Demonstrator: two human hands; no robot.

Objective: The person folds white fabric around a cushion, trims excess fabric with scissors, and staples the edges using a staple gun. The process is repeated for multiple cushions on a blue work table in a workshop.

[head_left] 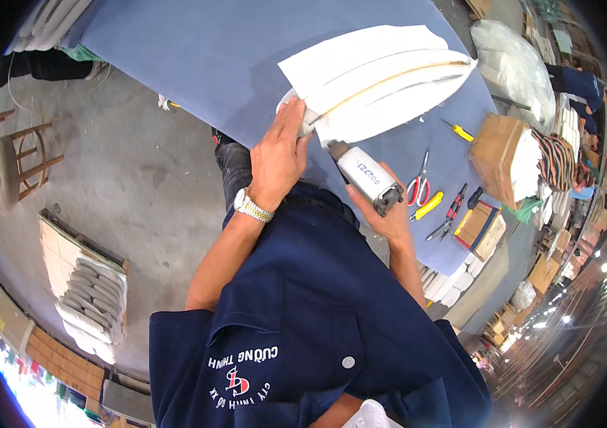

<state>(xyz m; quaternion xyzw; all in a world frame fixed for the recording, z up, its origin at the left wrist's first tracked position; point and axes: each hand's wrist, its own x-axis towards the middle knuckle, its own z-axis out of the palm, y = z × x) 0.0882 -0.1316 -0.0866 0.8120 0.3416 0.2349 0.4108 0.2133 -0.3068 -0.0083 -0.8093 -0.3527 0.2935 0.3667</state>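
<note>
A long, curved piece with white cloth (pixel 382 78) lies on a blue-grey table, a tan strip running along its ribbed top. My left hand (pixel 282 146), with a watch on its wrist, grips the piece's near left end, where a grey edge shows by the fingers. In my right hand (pixel 393 207) is a white and black staple gun (pixel 368 175), its dark nose close to the cloth's near edge. The fingers around its handle are partly hidden behind the tool's body.
Right of the staple gun lie red-handled scissors (pixel 419 187), a yellow cutter (pixel 428 205), pliers (pixel 453 207) and a yellow-handled screwdriver (pixel 462 133). A small open box (pixel 480 227) and a cardboard box (pixel 496 153) stand at the table's right side. Left is a wooden chair (pixel 14 164).
</note>
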